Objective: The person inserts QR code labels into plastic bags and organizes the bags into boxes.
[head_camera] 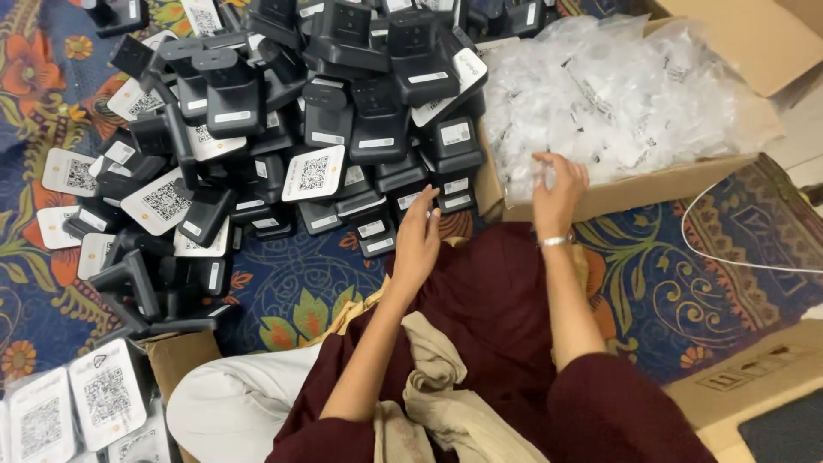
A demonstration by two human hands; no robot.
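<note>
My left hand (417,237) hovers with fingers apart at the near edge of a big pile of black stand-shaped devices (291,120), several with white square code cards on them. It holds nothing. My right hand (557,190) reaches over the front wall of a cardboard box (651,184) and its fingers close on a small clear plastic bag (542,171) from the heap of such bags (617,86) that fills the box. A silver bangle sits on my right wrist. My lap in dark red cloth lies below both hands.
A patterned blue floor rug (300,291) lies under everything. A second cardboard box (176,356) at the lower left holds bagged white code cards (107,394). Another flat carton (754,373) lies at the lower right. A thin white cable (711,244) curves across the rug on the right.
</note>
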